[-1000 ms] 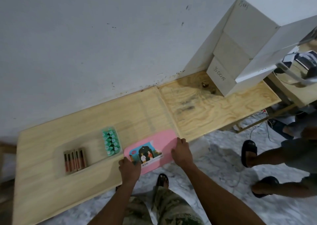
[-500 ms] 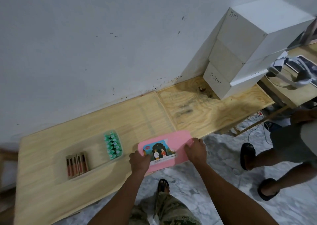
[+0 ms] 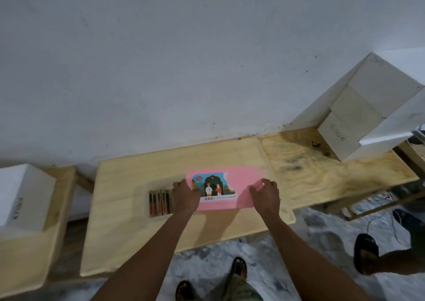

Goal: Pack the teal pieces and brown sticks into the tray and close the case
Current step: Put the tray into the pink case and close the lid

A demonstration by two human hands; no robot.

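Nearest me, two sandalled feet [image 3: 239,271] stand on the mottled grey floor [image 3: 287,266], with camouflage-patterned trousers [image 3: 236,291] just above the bottom edge. Another person's foot in a black sandal [image 3: 365,252] stands off to the right.

Both bare forearms reach over the near edge of the pale wooden tabletop [image 3: 138,231]. The left hand [image 3: 185,197] lies fingers-down on the left end of the pink case lid [image 3: 241,185], gripping that edge. The right hand [image 3: 264,196] curls over the lid's right near corner, fingers bent round the rim. The lid is motion-blurred. Its printed label [image 3: 212,187] shows two small figures under a dark arch against blue; a line of print runs below them, too smeared to read.

Just left of the left hand, the brown sticks [image 3: 161,199] lie side by side in their tray recess. The teal pieces are hidden from view.

Further back, at the far right corner against the white wall [image 3: 184,59], white foam boxes [image 3: 368,117] are stacked; one bears handwritten numerals, seemingly "5002". Another white box [image 3: 23,192] sits on a bench at the left, its scrawl unreadable.
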